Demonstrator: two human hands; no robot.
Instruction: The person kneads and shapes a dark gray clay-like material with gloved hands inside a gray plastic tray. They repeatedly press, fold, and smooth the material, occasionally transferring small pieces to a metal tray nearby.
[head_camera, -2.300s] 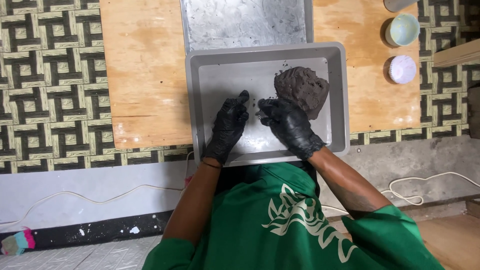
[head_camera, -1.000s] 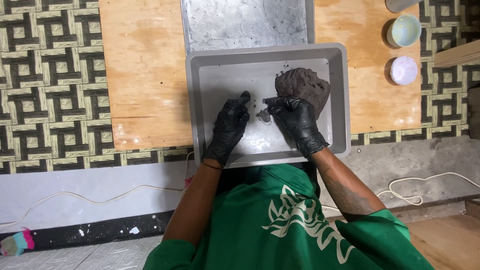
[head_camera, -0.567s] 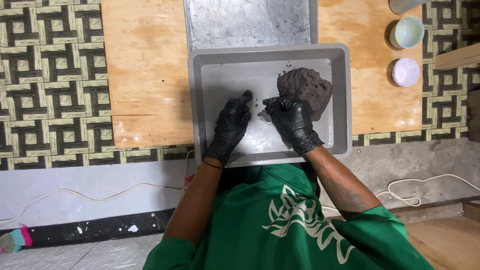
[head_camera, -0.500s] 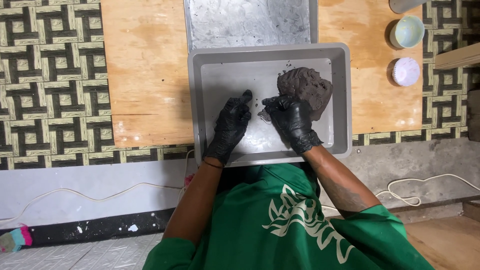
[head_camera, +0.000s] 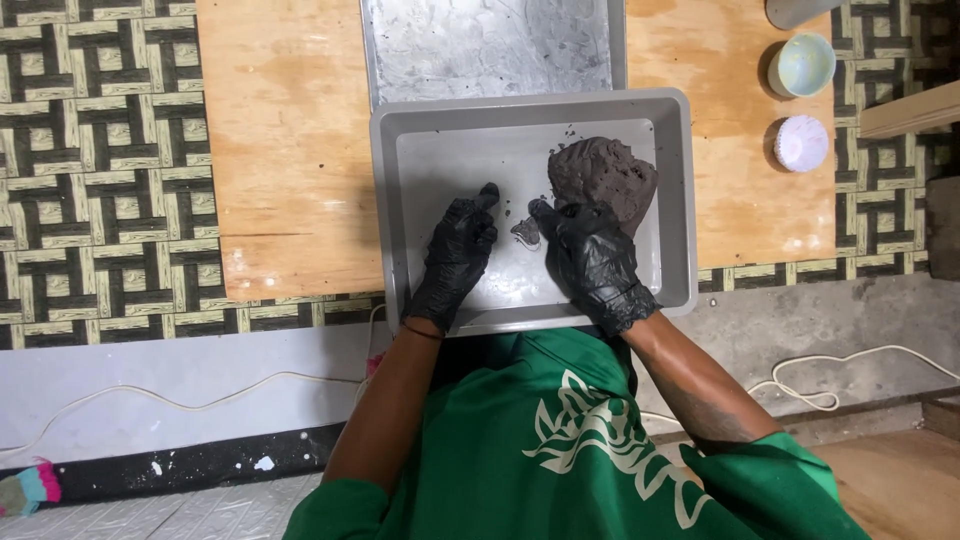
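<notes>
Dark grey lump of wet clay (head_camera: 603, 175) in grey plastic tray (head_camera: 680, 200) — likely soft, heavy, sticky; grip underneath. Black-gloved right hand (head_camera: 590, 262) touches it, unclamped; left hand (head_camera: 455, 255) apart, empty.

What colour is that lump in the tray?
The clay lump is dark grey-brown, clearest in the head view.

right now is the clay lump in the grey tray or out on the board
In the tray. The dark clay lump sits on the floor of the grey tray, at its far right corner, with the right hand touching it.
</notes>
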